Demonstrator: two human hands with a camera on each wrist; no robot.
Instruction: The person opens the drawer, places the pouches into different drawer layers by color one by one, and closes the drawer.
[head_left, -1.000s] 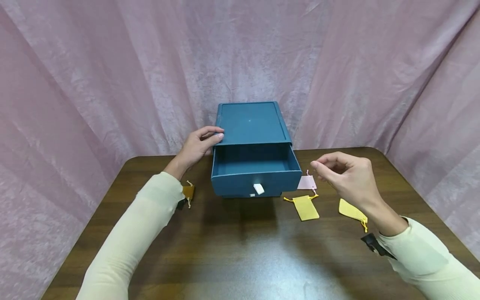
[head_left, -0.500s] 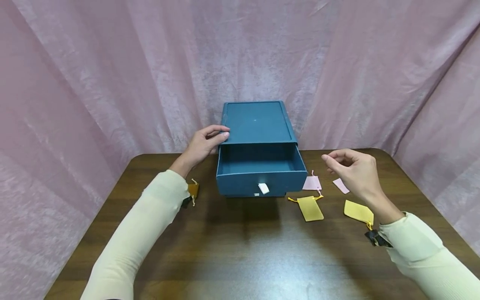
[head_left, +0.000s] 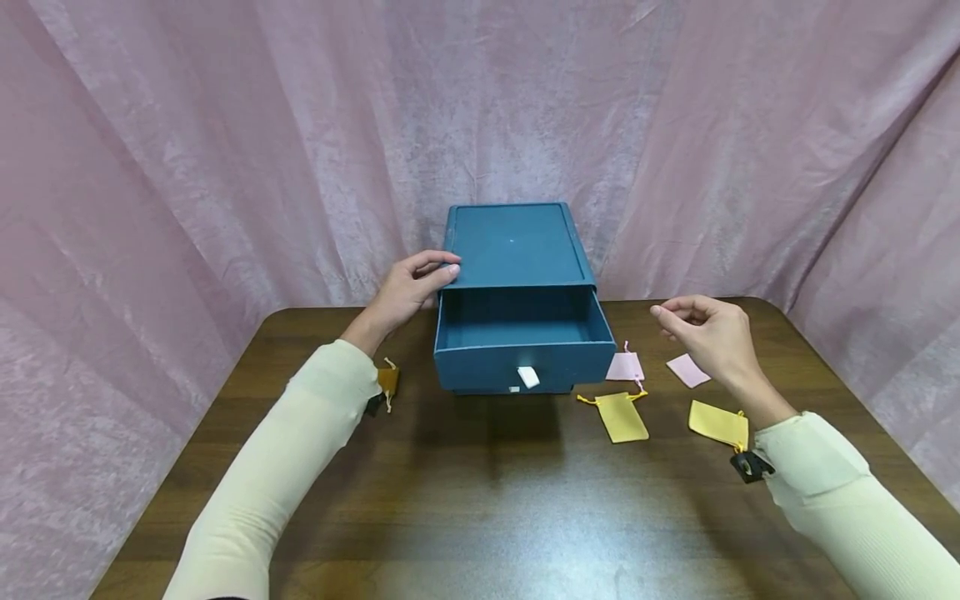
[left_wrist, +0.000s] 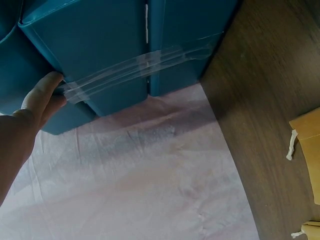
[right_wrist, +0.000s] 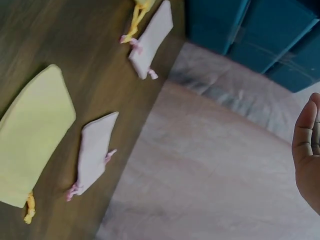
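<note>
A blue drawer box [head_left: 517, 242] stands at the table's far side. Its drawer [head_left: 480, 367] is pulled out, and the visible interior is bare. My left hand [head_left: 405, 287] rests at the box's upper left edge, thumb and forefinger on the top. In the left wrist view the fingertips touch the blue side near a strip of clear tape [left_wrist: 135, 70]. My right hand [head_left: 708, 333] hovers right of the drawer, loosely curled with nothing in it. Below and beside it lie a pink pouch [head_left: 687, 371] and a yellow pouch [head_left: 718, 423].
Another pink pouch [head_left: 625, 367] and a second yellow pouch [head_left: 622, 417] lie just right of the drawer. Orange-brown pouches [left_wrist: 312, 150] lie left of the box, partly behind the left sleeve. A white pull tab [head_left: 528, 377] hangs on the drawer front. Pink curtains [head_left: 525, 100] surround the table.
My right hand has drifted a little right, away from the drawer, uncovering the outer pink pouch. The whole head view has shifted slightly. My left hand stays on the box.
</note>
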